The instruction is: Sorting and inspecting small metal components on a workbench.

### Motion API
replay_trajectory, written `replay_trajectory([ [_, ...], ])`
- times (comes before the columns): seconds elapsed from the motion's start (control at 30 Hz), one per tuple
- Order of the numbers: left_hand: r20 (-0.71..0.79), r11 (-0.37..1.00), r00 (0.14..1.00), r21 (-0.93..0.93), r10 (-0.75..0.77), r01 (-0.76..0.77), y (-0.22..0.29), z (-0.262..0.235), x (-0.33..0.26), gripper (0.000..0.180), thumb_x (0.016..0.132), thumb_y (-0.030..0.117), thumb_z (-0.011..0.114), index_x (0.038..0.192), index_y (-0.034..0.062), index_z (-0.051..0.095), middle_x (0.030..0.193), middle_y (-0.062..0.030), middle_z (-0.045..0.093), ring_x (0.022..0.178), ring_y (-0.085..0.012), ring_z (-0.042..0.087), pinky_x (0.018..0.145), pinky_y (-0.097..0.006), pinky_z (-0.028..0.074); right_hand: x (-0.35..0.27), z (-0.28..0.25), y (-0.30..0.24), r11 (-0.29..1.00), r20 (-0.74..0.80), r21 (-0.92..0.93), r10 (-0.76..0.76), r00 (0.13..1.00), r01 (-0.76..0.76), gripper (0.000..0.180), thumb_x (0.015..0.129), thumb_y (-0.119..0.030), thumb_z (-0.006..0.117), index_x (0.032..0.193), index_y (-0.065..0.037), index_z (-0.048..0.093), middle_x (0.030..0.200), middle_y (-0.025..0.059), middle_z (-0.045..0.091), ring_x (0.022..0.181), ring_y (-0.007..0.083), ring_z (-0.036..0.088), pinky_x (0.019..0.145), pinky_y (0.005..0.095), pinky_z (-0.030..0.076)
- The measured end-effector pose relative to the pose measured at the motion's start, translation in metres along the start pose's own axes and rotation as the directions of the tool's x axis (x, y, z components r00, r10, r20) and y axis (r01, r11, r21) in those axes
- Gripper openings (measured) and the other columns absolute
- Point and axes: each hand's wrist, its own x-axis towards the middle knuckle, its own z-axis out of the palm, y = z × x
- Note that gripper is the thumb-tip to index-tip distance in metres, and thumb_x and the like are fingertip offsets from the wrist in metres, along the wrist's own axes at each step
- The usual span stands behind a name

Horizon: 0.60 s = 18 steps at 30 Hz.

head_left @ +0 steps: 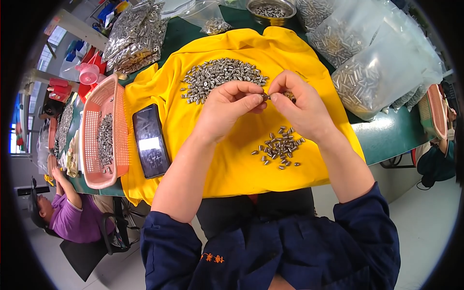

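Above a yellow cloth (217,159), my left hand (231,107) and my right hand (303,105) meet fingertip to fingertip. Both are closed in a pinch on a small metal part (265,97), mostly covered by the fingers. Just beyond my left hand spreads a large pile of short silvery cylindrical metal parts (220,72). A smaller heap of similar parts (280,147) lies on the cloth below my hands. A few more metal pieces show behind my right fingers, partly hidden.
Left of the cloth's middle lie a dark phone (151,140) and a pink basket (121,145) with metal parts. Clear bags of metal parts (360,82) crowd the right; another bag (135,36) and a steel bowl (271,10) stand behind. A person in purple (79,217) sits at left.
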Motion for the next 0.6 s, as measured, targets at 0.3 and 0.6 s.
replay_trajectory([
  [0.3,-0.077,0.964,0.994,0.262,0.078,-0.056,-0.001,0.005,0.002,0.012,0.075,0.0,0.059,0.087,-0.0016,0.058,0.08,-0.0065,0.061,0.072,-0.0121,0.059,0.068,-0.022,0.048,-0.005,0.008,-0.003,0.937,-0.045,-0.341,-0.103,0.994,0.082,0.007,0.075,-0.005,0.047,0.082,-0.004,0.046,0.064,0.0113,0.051,0.057,0.0233,0.05,0.054,0.0289,0.04],
  [0.6,-0.093,0.946,0.986,0.306,0.14,-0.105,-0.005,0.007,0.001,0.008,0.075,0.0,0.058,0.083,-0.0011,0.059,0.079,-0.0045,0.061,0.071,-0.0095,0.058,0.066,-0.021,0.047,-0.003,0.005,0.002,0.977,-0.019,-0.214,0.003,1.0,-0.007,0.007,0.077,-0.007,0.048,0.083,-0.003,0.046,0.066,0.0034,0.049,0.06,0.0112,0.046,0.054,0.0252,0.038],
])
